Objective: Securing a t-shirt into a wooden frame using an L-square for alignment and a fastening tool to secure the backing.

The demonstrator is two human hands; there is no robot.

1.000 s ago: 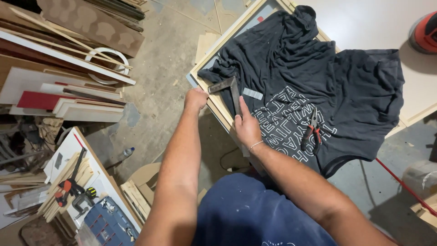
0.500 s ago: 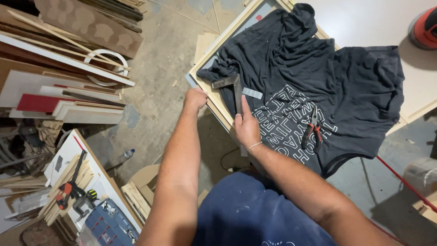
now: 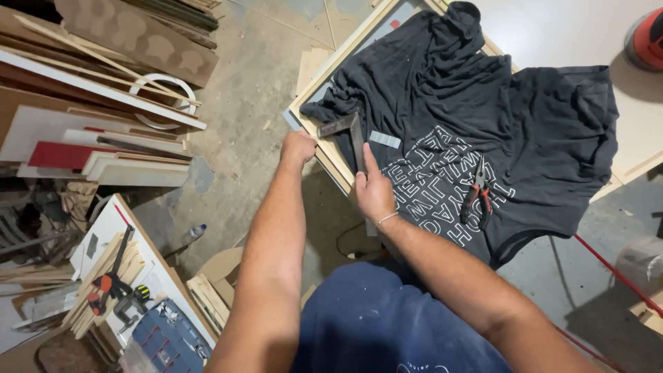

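A metal L-shaped square (image 3: 345, 131) lies on the corner of a light wooden frame (image 3: 324, 148), on top of a dark T-shirt (image 3: 483, 117) spread over it. My left hand (image 3: 298, 146) is closed at the frame's edge beside the square's short arm. My right hand (image 3: 373, 190) presses on the square's long arm, index finger stretched along it. A small grey rectangular piece (image 3: 385, 139) lies just right of the square. Red-handled pliers (image 3: 478, 195) rest on the shirt's printed part.
Stacked boards and panels (image 3: 103, 124) fill the left side. A low board at lower left carries a clamp (image 3: 110, 283), wood strips and a blue parts case (image 3: 169, 338). A red and black object (image 3: 648, 41) sits at top right. A small bottle (image 3: 197, 231) lies on the concrete floor.
Both hands stay at the square; the square and my left hand have shifted only slightly at the frame's corner.
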